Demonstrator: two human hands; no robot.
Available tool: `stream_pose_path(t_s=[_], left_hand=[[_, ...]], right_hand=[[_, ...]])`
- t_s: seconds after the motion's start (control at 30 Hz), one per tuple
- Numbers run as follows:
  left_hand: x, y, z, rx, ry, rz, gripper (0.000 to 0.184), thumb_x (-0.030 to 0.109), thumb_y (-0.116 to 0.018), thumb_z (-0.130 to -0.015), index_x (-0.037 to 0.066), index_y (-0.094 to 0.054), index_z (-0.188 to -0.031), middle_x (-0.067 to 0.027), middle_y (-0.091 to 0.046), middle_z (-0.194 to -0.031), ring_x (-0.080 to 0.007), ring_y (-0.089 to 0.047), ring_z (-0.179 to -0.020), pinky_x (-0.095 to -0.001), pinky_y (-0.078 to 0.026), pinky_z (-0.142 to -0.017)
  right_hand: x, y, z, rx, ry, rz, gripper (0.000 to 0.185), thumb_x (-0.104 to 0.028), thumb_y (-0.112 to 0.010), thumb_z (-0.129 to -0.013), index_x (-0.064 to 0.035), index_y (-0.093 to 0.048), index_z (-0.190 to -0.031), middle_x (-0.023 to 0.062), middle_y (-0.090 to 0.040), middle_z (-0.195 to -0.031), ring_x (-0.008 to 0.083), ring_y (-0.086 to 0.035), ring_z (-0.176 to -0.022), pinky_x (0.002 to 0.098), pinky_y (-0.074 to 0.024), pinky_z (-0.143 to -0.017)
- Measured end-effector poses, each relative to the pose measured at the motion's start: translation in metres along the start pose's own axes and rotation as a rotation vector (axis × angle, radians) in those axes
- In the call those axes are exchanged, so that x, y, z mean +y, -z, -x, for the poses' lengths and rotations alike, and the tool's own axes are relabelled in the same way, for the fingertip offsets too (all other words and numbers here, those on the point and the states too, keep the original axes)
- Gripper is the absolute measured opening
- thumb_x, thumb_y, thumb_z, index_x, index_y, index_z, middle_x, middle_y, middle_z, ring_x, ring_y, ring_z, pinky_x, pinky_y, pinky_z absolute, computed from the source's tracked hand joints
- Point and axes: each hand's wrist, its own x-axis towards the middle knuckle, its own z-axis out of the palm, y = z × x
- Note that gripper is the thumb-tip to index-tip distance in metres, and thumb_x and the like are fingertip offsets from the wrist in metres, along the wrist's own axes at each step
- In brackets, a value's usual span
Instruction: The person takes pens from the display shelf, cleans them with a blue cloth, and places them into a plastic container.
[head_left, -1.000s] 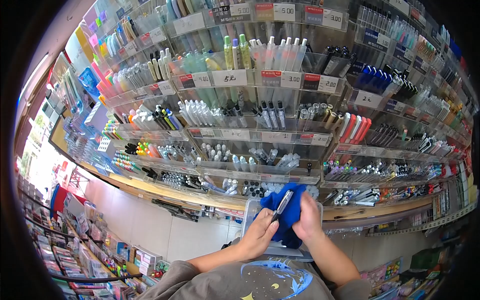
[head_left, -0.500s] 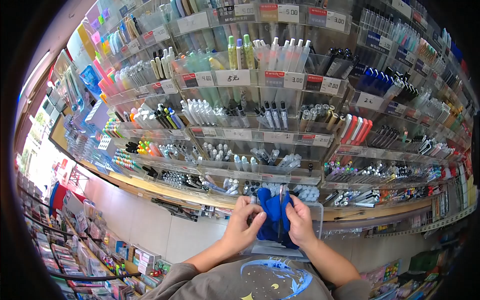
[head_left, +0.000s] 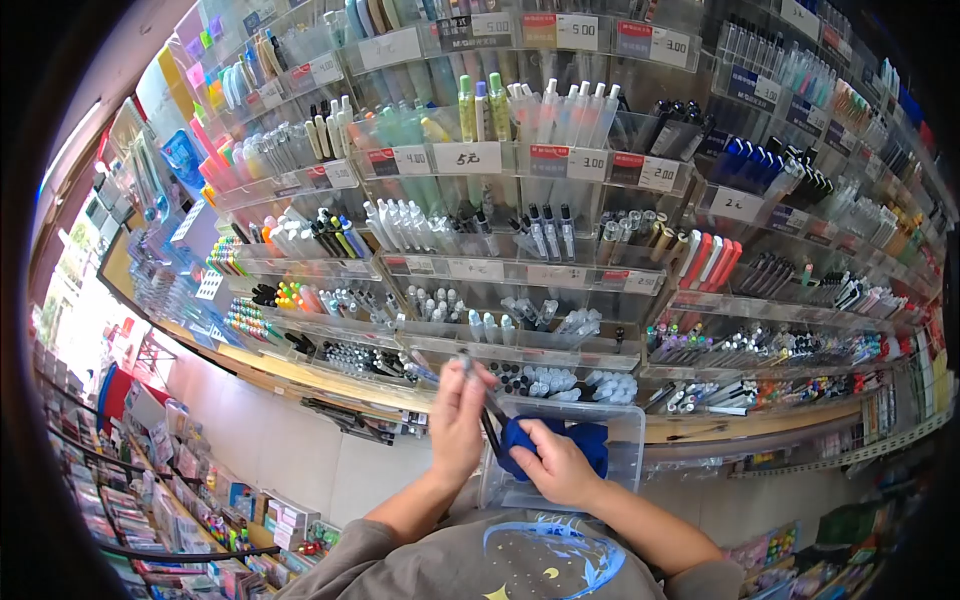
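My left hand [head_left: 459, 418] is raised in front of the shelf, fingers closed around slim pens [head_left: 491, 420], dark ones slanting down from it toward the cloth. How many it holds is hidden. My right hand [head_left: 562, 468] is closed on a blue cloth [head_left: 588, 446], with the thumb on top, and the cloth's left end touches the lower part of the dark pens. Under the cloth is a clear plastic box [head_left: 627, 440], close against my shirt.
A tiered clear acrylic pen rack [head_left: 480, 270] with price tags rises in front of me. Its wooden ledge [head_left: 370, 388] runs along the bottom. Boxes and stationery [head_left: 290, 518] crowd the lower left. Pale floor tiles [head_left: 375, 475] show between.
My left hand has moved up and left, away from the cloth, with pens in it. My right hand has shifted left and lower, and the cloth now lies lower over the box.
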Motion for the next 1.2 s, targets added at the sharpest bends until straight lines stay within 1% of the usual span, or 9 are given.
stream_pose_path(t_s=[0.07, 0.3, 0.33, 0.47, 0.67, 0.77, 1.0, 1.03, 1.2], left_hand=[[0.006, 0.007, -0.008, 0.062, 0.001, 0.284, 0.016, 0.015, -0.042, -0.095, 0.002, -0.051, -0.095, -0.0064, -0.049, -0.098, -0.0139, -0.050, -0.083, -0.0295, -0.044, -0.072], [0.020, 0.018, -0.012, 0.101, 0.174, 0.509, 0.019, 0.020, -0.038, -0.096, 0.004, -0.047, -0.092, -0.0085, -0.049, -0.099, -0.0183, -0.054, -0.072, -0.0310, -0.047, -0.058], [0.024, 0.013, -0.007, 0.038, 0.220, 0.527, 0.019, 0.022, -0.039, -0.095, 0.004, -0.047, -0.095, -0.0084, -0.049, -0.098, -0.0181, -0.053, -0.066, -0.0306, -0.046, -0.053], [0.011, -0.002, 0.016, -0.297, 0.419, 0.329, 0.033, 0.032, -0.042, -0.095, 0.007, -0.039, -0.116, -0.0114, -0.049, -0.083, -0.0148, -0.046, -0.051, -0.0262, -0.040, -0.046], [0.008, -0.027, 0.039, -0.624, 0.507, 0.218, 0.058, 0.009, -0.036, -0.095, 0.019, 0.003, -0.137, -0.0102, -0.045, -0.089, -0.0100, -0.044, -0.053, -0.0207, -0.037, -0.042], [-0.010, -0.027, 0.046, -0.684, 0.403, 0.179, 0.054, 0.010, -0.036, -0.096, 0.011, 0.002, -0.135, -0.0100, -0.046, -0.088, -0.0105, -0.046, -0.054, -0.0208, -0.039, -0.044], [0.019, -0.015, 0.049, -0.921, 0.639, 0.126, 0.048, 0.011, -0.041, -0.095, 0.009, -0.007, -0.128, -0.0117, -0.049, -0.087, -0.0122, -0.049, -0.057, -0.0221, -0.044, -0.047], [0.017, -0.014, 0.048, -0.909, 0.625, 0.179, 0.048, 0.011, -0.041, -0.095, 0.009, -0.008, -0.129, -0.0117, -0.049, -0.087, -0.0124, -0.050, -0.059, -0.0219, -0.044, -0.048], [-0.002, -0.007, 0.046, -0.673, 0.493, 0.415, 0.046, 0.016, -0.041, -0.095, 0.009, -0.014, -0.131, -0.0160, -0.053, -0.095, -0.0166, -0.056, -0.073, -0.0264, -0.050, -0.059]], right_hand=[[0.001, -0.001, 0.004, -0.088, -0.121, 0.033, 0.028, -0.014, -0.056, -0.085, -0.0021, -0.047, -0.109, 0.0162, -0.058, -0.079, 0.0328, -0.060, -0.073, 0.0358, -0.0453, -0.063], [-0.012, 0.026, -0.004, -0.241, -0.133, 0.379, 0.032, -0.017, -0.058, -0.082, -0.0045, -0.051, -0.112, 0.0167, -0.050, -0.110, 0.0394, -0.057, -0.086, 0.0451, -0.0475, -0.072], [-0.011, 0.029, -0.005, -0.112, -0.034, 0.403, 0.035, -0.019, -0.060, -0.082, -0.0045, -0.052, -0.113, 0.0145, -0.054, -0.103, 0.0346, -0.060, -0.077, 0.0407, -0.0483, -0.068], [-0.014, 0.051, -0.011, 0.021, -0.343, -0.304, 0.038, -0.016, -0.063, -0.084, -0.0009, -0.051, -0.116, 0.0043, -0.054, -0.086, 0.0074, -0.053, -0.061, 0.0208, -0.0425, -0.053], [0.005, 0.055, -0.007, -0.181, -0.313, -0.406, 0.023, -0.015, -0.057, -0.089, -0.0038, -0.050, -0.108, 0.0020, -0.055, -0.078, 0.0074, -0.054, -0.062, 0.0198, -0.0427, -0.053], [-0.008, 0.067, -0.006, -0.280, -0.472, -0.479, 0.015, -0.019, -0.055, -0.090, -0.0073, -0.052, -0.098, 0.0012, -0.058, -0.068, 0.0035, -0.046, -0.049, 0.0174, -0.0332, -0.041], [-0.006, 0.066, 0.007, -0.397, -0.493, -0.476, 0.015, -0.016, -0.061, -0.086, -0.0075, -0.051, -0.094, -0.0023, -0.052, -0.069, 0.0053, -0.051, -0.058, 0.0196, -0.0443, -0.050], [-0.005, 0.069, 0.007, -0.400, -0.503, -0.476, 0.017, -0.011, -0.062, -0.085, -0.0051, -0.053, -0.097, 0.0006, -0.057, -0.083, 0.0064, -0.055, -0.065, 0.0201, -0.0465, -0.057], [-0.058, 0.117, -0.012, -0.128, -0.326, -0.060, 0.014, -0.012, -0.065, -0.081, -0.0055, -0.058, -0.091, 0.0006, -0.058, -0.074, 0.0053, -0.056, -0.061, 0.0204, -0.0454, -0.054]])
